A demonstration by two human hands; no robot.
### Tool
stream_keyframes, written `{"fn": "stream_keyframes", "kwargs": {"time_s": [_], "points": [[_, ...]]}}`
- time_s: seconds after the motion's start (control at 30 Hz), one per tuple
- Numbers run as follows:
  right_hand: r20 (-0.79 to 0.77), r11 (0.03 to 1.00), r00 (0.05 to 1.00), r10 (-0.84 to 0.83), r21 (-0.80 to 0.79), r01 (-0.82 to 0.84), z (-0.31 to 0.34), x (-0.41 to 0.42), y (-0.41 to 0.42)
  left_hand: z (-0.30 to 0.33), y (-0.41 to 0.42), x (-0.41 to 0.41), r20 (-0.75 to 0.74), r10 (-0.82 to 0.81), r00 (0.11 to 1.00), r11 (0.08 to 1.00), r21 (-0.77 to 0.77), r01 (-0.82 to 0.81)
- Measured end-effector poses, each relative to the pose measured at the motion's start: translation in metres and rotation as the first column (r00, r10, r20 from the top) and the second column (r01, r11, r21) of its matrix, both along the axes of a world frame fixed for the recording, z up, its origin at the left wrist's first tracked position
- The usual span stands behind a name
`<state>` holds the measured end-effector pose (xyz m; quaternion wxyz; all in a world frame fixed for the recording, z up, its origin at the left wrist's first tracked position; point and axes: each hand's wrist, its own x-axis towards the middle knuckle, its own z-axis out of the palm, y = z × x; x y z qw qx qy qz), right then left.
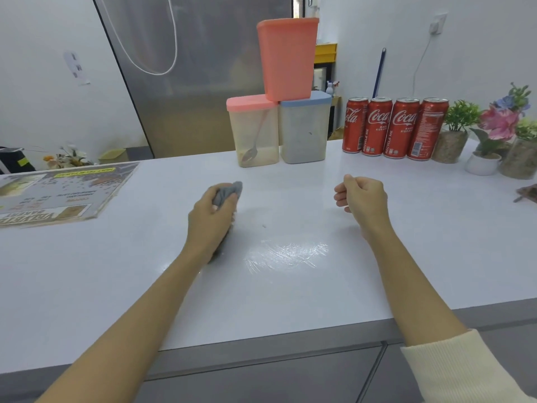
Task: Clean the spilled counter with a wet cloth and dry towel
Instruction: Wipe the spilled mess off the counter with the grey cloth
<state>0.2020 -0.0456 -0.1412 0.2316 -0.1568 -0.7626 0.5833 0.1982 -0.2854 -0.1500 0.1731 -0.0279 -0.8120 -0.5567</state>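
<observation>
My left hand (210,219) grips a bunched grey cloth (229,191) and holds it down on the white counter (290,292). A wet, streaky smear (286,254) shines on the counter to the right of that hand. My right hand (361,197) hovers over the counter with its fingers loosely curled and holds nothing. At the far right edge lies part of a brownish cloth (527,193).
Three plastic containers (286,112) are stacked at the back of the counter, with several red cola cans (393,128) and potted plants (491,135) to their right. A printed mat (61,190) lies at the left. The counter's front edge (261,338) runs below my forearms.
</observation>
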Motion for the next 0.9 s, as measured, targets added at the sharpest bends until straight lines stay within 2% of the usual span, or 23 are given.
{"fn": "stream_keyframes", "kwargs": {"time_s": [0.07,0.13,0.2,0.27,0.4,0.47,0.5,0.57,0.6,0.67,0.8,0.9], "points": [[0.005,1.000,1.000,0.011,0.010,-0.011,0.000,-0.001,-0.002,-0.005,0.008,-0.007,0.035,0.010,0.999,1.000,0.006,-0.011],[0.003,1.000,1.000,0.016,0.017,-0.016,0.000,-0.002,-0.003,-0.017,0.021,-0.017,0.034,-0.004,0.999,0.993,-0.120,0.008],[-0.002,1.000,1.000,0.020,0.020,-0.020,-0.001,-0.002,-0.004,-0.024,0.038,-0.025,0.055,-0.048,0.997,0.928,-0.366,0.065],[-0.002,0.999,1.000,0.031,0.021,-0.031,-0.002,-0.003,-0.005,-0.025,0.049,-0.024,0.062,-0.086,0.994,0.839,-0.533,0.106],[0.000,0.999,0.999,0.046,0.028,-0.046,-0.004,-0.003,-0.003,-0.027,0.039,-0.008,0.019,-0.248,0.969,0.751,-0.628,0.204],[-0.005,0.999,0.999,0.044,0.033,-0.044,-0.004,-0.003,-0.001,-0.032,0.025,-0.008,-0.078,-0.220,0.972,0.679,-0.727,0.096],[-0.006,0.999,0.999,0.040,0.032,-0.040,-0.005,-0.004,0.000,-0.032,0.020,-0.013,-0.088,-0.163,0.983,0.676,-0.735,0.046],[-0.003,0.999,0.999,0.037,0.039,-0.037,-0.005,-0.004,0.000,-0.028,0.016,-0.026,-0.036,-0.040,0.999,0.751,-0.660,0.006],[-0.001,0.998,0.999,0.036,0.045,-0.036,-0.006,-0.005,-0.001,-0.026,0.018,-0.035,0.011,-0.011,1.000,0.795,-0.606,0.015],[0.002,0.998,0.999,0.040,0.057,-0.040,-0.005,-0.006,-0.003,-0.025,0.028,-0.048,0.074,-0.007,0.997,0.826,-0.562,0.047],[0.003,0.997,0.998,0.058,0.053,-0.058,-0.005,-0.006,-0.007,-0.024,0.048,-0.048,0.084,-0.110,0.990,0.811,-0.569,0.138],[0.010,0.996,0.998,0.066,0.051,-0.067,-0.007,-0.005,-0.007,-0.026,0.048,-0.022,0.069,-0.292,0.954,0.785,-0.553,0.280]]}}
